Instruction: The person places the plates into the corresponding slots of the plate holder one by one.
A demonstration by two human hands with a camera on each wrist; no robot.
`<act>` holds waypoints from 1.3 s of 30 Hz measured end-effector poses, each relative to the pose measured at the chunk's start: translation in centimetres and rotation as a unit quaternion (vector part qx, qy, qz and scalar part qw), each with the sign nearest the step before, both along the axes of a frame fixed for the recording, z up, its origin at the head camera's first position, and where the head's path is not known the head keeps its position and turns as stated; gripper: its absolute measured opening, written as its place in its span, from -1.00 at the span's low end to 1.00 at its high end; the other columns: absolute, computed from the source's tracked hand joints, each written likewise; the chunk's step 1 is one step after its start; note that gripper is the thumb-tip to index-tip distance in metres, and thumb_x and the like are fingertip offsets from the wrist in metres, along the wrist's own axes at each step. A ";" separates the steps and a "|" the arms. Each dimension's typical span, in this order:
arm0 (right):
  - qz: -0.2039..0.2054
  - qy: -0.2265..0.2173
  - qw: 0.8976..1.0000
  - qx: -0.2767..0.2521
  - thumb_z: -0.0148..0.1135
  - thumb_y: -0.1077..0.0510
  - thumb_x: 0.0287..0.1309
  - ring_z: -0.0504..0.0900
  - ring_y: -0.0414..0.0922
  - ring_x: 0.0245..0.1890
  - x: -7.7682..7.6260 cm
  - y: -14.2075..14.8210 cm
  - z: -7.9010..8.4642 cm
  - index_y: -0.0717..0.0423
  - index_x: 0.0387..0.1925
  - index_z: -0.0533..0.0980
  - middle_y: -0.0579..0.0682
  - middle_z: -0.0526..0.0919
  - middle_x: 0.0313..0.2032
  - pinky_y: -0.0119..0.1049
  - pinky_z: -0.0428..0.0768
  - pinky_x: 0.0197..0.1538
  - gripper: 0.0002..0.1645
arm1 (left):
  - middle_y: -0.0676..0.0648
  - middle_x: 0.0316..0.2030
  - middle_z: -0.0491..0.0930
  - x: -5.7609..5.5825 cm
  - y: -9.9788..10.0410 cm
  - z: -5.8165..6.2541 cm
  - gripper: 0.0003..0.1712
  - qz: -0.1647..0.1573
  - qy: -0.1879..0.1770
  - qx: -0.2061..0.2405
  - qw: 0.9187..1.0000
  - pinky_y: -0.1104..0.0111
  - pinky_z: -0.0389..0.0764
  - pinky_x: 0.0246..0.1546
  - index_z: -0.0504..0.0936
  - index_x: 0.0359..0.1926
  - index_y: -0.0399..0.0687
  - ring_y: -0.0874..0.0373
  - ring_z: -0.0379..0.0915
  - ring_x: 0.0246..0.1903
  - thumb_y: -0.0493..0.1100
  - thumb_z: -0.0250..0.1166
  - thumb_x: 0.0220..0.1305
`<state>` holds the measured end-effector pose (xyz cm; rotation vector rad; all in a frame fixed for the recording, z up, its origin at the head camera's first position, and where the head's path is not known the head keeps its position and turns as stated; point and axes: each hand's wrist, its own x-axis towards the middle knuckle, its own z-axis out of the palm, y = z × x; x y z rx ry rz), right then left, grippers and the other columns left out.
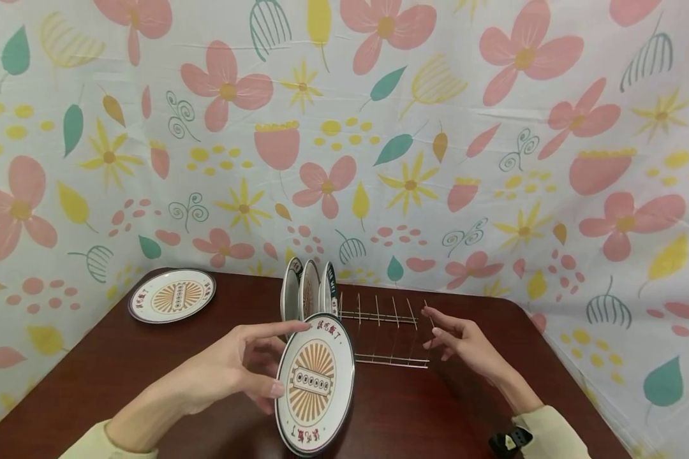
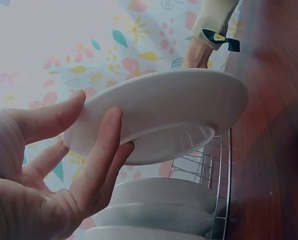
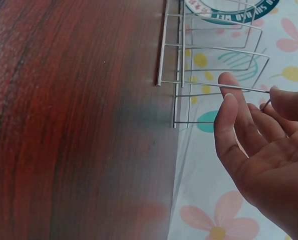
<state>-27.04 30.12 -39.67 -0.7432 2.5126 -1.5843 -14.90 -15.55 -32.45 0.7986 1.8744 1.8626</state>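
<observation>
My left hand (image 1: 229,366) pinches a white plate (image 1: 316,386) at its left edge, the thumb on the printed face and fingers behind. The plate is tilted up in front of the wire dish rack (image 1: 379,362), its orange sunburst and red characters toward the head camera. In the left wrist view its plain white underside (image 2: 164,105) shows. Three plates (image 1: 310,290) stand upright at the rack's left end. My right hand (image 1: 465,344) holds the rack's right end, thumb and fingers about the end wire (image 3: 239,88) in the right wrist view.
Another printed plate (image 1: 172,296) lies flat at the back left of the dark red-brown table (image 1: 218,433). A flower-patterned cloth (image 1: 344,127) hangs right behind the table and along its right side. The right wrist wears a black band (image 1: 511,441).
</observation>
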 end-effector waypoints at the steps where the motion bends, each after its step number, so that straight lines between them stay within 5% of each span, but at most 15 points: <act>1: 0.000 0.000 1.000 -0.001 0.08 0.21 0.61 0.78 0.08 -0.07 0.1 0.0 -0.1 0.29 0.58 0.23 0.35 0.28 0.50 -0.07 0.72 -0.30 -0.36 | -0.41 0.05 0.54 -0.1 0.2 0.1 -0.07 0.004 0.001 -0.002 1.000 -0.12 0.75 -0.32 0.34 0.58 -0.09 -0.16 0.69 -0.13 -0.45 0.45 0.21; 25: -0.001 0.012 1.000 0.004 0.10 0.21 0.60 0.79 0.07 -0.08 -0.1 0.2 -0.2 0.28 0.56 0.27 0.35 0.32 0.48 -0.09 0.74 -0.30 -0.37 | -0.43 0.04 0.44 -3.0 5.3 0.5 -0.07 0.122 0.043 -0.013 0.992 -0.03 0.77 -0.38 0.42 0.54 -0.07 -0.09 0.60 -0.17 -0.51 0.48 0.15; 39: 0.005 0.009 1.000 -0.001 0.07 0.27 0.60 0.78 0.09 -0.07 0.1 0.1 0.0 0.29 0.56 0.26 0.36 0.30 0.49 -0.08 0.73 -0.30 -0.38 | -0.38 0.06 0.45 -4.0 7.7 0.3 -0.06 0.181 0.092 -0.044 0.978 0.03 0.76 -0.45 0.54 0.47 0.19 -0.07 0.60 -0.19 -0.52 0.52 0.11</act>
